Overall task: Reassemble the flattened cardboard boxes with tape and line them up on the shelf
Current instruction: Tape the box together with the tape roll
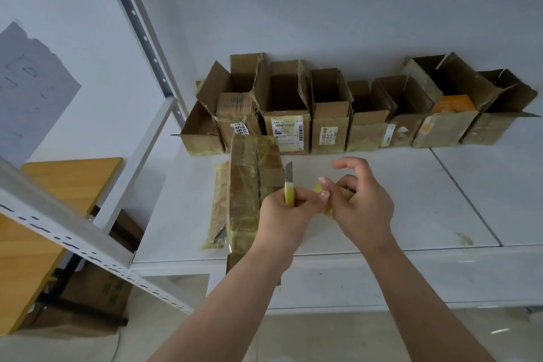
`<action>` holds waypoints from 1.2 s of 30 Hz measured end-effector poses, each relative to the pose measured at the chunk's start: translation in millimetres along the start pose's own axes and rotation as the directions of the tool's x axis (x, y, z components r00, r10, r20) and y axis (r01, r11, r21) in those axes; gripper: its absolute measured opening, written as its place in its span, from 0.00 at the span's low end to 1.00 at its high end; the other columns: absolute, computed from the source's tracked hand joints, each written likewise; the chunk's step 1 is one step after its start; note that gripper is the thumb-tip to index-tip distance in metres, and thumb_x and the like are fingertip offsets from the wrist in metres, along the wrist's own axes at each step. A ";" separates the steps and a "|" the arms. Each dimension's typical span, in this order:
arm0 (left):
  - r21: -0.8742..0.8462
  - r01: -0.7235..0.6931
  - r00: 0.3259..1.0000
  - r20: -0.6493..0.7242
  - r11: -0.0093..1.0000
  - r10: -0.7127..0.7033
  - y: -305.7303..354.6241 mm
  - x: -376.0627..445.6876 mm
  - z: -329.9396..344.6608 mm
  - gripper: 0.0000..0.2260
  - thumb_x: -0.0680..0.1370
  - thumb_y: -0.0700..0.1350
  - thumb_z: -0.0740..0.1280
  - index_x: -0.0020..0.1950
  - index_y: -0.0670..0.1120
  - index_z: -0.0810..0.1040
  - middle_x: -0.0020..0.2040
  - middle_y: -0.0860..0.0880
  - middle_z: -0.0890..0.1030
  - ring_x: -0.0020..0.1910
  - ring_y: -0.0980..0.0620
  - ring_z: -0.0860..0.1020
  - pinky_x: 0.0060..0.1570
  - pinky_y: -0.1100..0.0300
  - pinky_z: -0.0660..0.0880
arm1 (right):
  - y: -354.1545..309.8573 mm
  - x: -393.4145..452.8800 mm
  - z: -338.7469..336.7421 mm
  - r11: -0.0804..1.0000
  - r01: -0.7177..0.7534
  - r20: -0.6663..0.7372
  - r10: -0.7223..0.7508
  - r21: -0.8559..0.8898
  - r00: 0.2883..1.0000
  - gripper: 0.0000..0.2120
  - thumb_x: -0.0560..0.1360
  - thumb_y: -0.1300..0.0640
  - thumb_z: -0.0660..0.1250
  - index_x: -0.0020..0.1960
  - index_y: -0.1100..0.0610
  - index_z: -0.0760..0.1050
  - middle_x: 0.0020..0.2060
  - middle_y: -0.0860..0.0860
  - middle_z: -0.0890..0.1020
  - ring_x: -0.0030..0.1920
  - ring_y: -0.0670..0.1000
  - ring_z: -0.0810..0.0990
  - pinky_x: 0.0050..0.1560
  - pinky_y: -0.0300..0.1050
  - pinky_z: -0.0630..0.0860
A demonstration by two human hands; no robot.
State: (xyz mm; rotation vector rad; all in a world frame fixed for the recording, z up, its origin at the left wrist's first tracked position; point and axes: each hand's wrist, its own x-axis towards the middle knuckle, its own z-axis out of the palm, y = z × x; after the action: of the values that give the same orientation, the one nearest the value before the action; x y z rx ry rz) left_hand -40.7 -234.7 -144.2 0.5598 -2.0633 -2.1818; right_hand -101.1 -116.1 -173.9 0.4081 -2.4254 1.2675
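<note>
A taped cardboard box (246,188) lies on its side at the front of the white shelf (411,203), with loose yellowish tape hanging off its left edge. My left hand (286,211) grips a yellow utility knife (289,185), blade pointing up and away. Just to its right, my right hand (361,203) pinches a strip of yellowish tape (318,186) between thumb and forefinger; the other fingers are spread. Several assembled open-topped boxes (332,109) stand in a row along the back of the shelf.
A slanted grey shelf upright (138,29) and a metal beam (73,232) cross the left side. A wooden table (44,214) stands left of the shelf, with cardboard (97,294) on the floor beneath. A scrap of tape (464,239) lies near the shelf's front edge.
</note>
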 end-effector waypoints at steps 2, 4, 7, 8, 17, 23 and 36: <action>0.081 0.011 0.998 0.061 0.997 -0.016 2.3 -2.4 -6.9 0.07 0.76 0.43 0.73 0.49 0.39 0.85 0.32 0.53 0.81 0.28 0.62 0.74 0.31 0.72 0.68 | 5.9 1.7 3.4 0.999 -0.032 -0.020 0.031 -0.016 0.999 0.13 0.76 0.47 0.69 0.57 0.49 0.71 0.29 0.44 0.79 0.30 0.45 0.76 0.32 0.39 0.67; 0.185 0.014 0.983 0.179 0.983 -0.048 0.9 -4.6 -17.4 0.11 0.78 0.47 0.70 0.54 0.40 0.84 0.27 0.55 0.75 0.25 0.59 0.68 0.27 0.69 0.66 | 13.5 2.6 7.1 0.993 -0.026 -0.049 0.021 -0.111 0.999 0.11 0.76 0.50 0.68 0.56 0.51 0.71 0.28 0.44 0.78 0.27 0.48 0.74 0.31 0.36 0.63; 0.211 -0.048 0.991 0.131 0.976 0.021 2.7 -4.5 -44.4 0.15 0.80 0.52 0.65 0.50 0.42 0.83 0.29 0.50 0.77 0.23 0.58 0.63 0.23 0.68 0.62 | 27.9 2.0 11.0 0.962 -0.050 -0.077 0.030 -0.268 0.997 0.09 0.78 0.52 0.66 0.55 0.54 0.73 0.32 0.46 0.80 0.28 0.54 0.75 0.29 0.37 0.63; 0.200 -0.072 0.996 0.070 0.977 0.059 4.4 -3.2 -57.1 0.13 0.81 0.52 0.63 0.49 0.47 0.84 0.35 0.48 0.83 0.25 0.56 0.66 0.23 0.68 0.63 | 34.6 1.4 11.5 0.950 -0.048 -0.079 0.024 -0.309 0.997 0.08 0.78 0.53 0.66 0.54 0.55 0.73 0.34 0.49 0.82 0.29 0.57 0.77 0.30 0.41 0.67; 0.617 0.217 0.916 -0.396 0.757 0.061 -49.1 20.1 -162.8 0.08 0.79 0.40 0.60 0.54 0.37 0.75 0.42 0.45 0.77 0.38 0.45 0.74 0.38 0.53 0.68 | 64.8 -35.5 40.4 0.957 -0.099 0.175 0.150 -0.273 0.973 0.13 0.73 0.66 0.71 0.56 0.66 0.75 0.45 0.61 0.82 0.49 0.65 0.80 0.53 0.60 0.74; 0.745 0.388 0.904 -0.422 0.543 -0.067 -102.0 24.6 -187.5 0.13 0.78 0.32 0.58 0.63 0.37 0.69 0.63 0.35 0.68 0.58 0.41 0.69 0.58 0.54 0.66 | 37.2 -33.7 32.3 0.973 0.065 0.120 -0.039 -0.219 0.992 0.12 0.74 0.60 0.72 0.56 0.63 0.78 0.49 0.57 0.81 0.50 0.61 0.79 0.52 0.59 0.74; 0.600 -0.205 0.976 0.063 0.773 0.211 -50.5 -6.0 -118.3 0.31 0.69 0.64 0.69 0.72 0.60 0.70 0.77 0.46 0.63 0.78 0.53 0.56 0.71 0.50 0.67 | -11.1 -52.0 54.9 0.977 -0.064 0.522 -0.054 0.205 0.851 0.27 0.75 0.37 0.61 0.72 0.43 0.68 0.69 0.42 0.73 0.69 0.41 0.71 0.67 0.46 0.73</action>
State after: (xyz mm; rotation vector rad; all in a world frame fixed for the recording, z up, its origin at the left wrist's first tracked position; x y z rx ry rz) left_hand 12.1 -340.5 -195.1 0.3460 -2.6647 -1.3628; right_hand -60.7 -163.5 -218.3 0.9200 -2.7239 1.5979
